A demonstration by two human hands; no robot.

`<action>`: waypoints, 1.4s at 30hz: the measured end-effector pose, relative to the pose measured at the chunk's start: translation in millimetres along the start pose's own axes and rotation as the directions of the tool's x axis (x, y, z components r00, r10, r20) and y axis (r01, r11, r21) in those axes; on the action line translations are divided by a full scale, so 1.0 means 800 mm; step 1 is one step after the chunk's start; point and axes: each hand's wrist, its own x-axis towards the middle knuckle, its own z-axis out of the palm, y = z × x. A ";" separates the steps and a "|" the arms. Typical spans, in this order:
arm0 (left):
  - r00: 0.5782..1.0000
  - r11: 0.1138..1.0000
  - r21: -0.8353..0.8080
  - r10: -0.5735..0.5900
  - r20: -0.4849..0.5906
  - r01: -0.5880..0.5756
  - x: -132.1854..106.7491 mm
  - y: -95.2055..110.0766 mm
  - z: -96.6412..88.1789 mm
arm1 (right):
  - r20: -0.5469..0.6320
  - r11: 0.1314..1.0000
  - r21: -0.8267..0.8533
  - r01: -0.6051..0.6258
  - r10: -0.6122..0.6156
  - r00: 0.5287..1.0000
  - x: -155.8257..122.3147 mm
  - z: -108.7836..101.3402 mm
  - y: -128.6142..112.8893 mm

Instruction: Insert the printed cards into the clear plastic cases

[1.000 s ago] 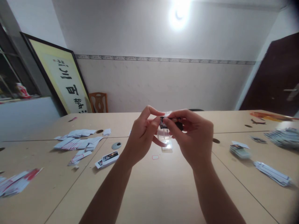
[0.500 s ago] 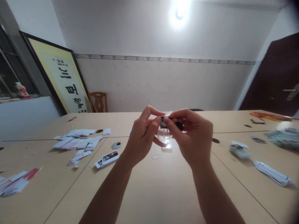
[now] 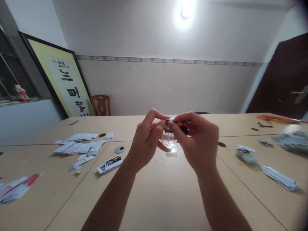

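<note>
Above the middle of the table, my left hand [image 3: 146, 141] and my right hand [image 3: 202, 141] meet at a small dark printed card [image 3: 184, 129]. The fingers of my right hand wrap round its right part, with the thumb pressed on its face. My left fingertips pinch its left edge. A piece of clear plastic [image 3: 167, 140] hangs just under the card between the hands; whether it is joined to the card, I cannot tell. Below on the table lies a clear plastic piece [image 3: 172, 154], with a small red-outlined label [image 3: 159, 162] nearer to me.
White printed cards [image 3: 113, 163] and piles of white paper slips [image 3: 80, 144] lie at left, near a round grey disc [image 3: 119, 149]. At right are a small stack [image 3: 246, 156], a bundle of strips [image 3: 279, 177] and a larger plastic pile [image 3: 290, 141] on the table [image 3: 163, 199].
Both hands keep the same grip on the card, and the card has barely moved. The whole view has shifted very slightly.
</note>
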 end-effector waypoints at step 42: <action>0.998 0.999 0.004 -0.036 0.043 0.036 0.002 0.000 -0.004 | 0.007 1.000 0.006 0.026 -0.026 1.000 0.004 0.002 0.013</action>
